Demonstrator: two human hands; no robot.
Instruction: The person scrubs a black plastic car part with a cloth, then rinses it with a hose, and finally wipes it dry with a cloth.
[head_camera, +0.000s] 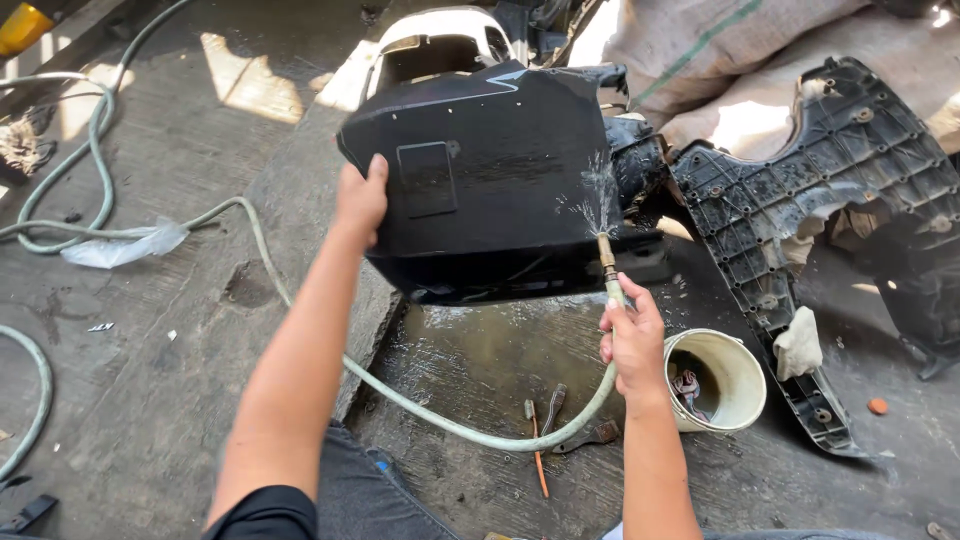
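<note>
Wet concrete floor (480, 370); left hand (360, 200) steadies black panel (490, 170), right hand (632, 340) aims hose (420, 410)

Sunlight is falling in patches on the grey concrete floor (150, 400), which is lying wet beside the cream bucket (735, 370); sacks (700, 50) are piled beyond it.

A glossy black plastic panel (480, 175) is gleaming wet at the centre, a matte square patch (427, 178) showing on its face. At three o'clock, a second black panel (800, 200) is displaying a ribbed grid pattern flecked with grey dust. A pale green hose (440, 420) is snaking across grey concrete (150, 400) from nine o'clock, ending in a brass-coloured nozzle (606, 255). A cream bucket (715, 380) is sitting at four o'clock, beside an off-white rag (798, 345). An orange-handled tool (538, 455) is lying at six o'clock. Beige sacks (700, 50), one striped green, are filling one o'clock.
</note>
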